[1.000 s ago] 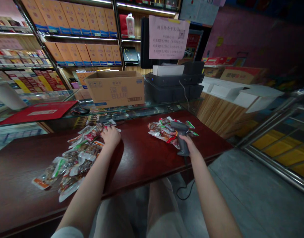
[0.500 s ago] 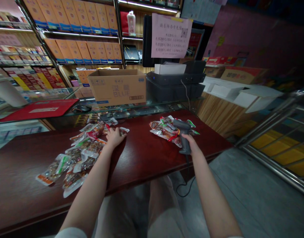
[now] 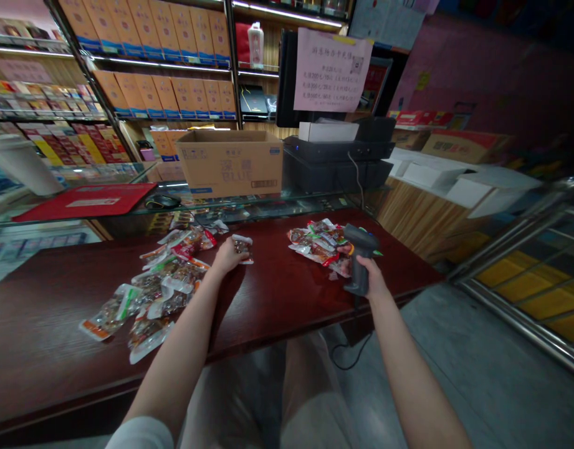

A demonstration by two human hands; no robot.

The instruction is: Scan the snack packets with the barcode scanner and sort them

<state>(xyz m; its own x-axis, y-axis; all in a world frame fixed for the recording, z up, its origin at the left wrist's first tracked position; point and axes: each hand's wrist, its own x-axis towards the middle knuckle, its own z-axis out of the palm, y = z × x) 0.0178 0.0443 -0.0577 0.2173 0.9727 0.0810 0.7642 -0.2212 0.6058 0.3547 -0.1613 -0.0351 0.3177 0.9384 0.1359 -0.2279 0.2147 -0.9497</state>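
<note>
1. Glossy dark red wooden counter up front, nice big work surface.
2. Messy spread of snack packets on its left side.
3. Smaller heap of snack packets on the right.
4. Glass countertop behind holds a cardboard box, red mat, computer mouse.

Single head-worn view, looking forward and down over the person's legs onto the counter close below, with shelves farther off at upper left.
</note>
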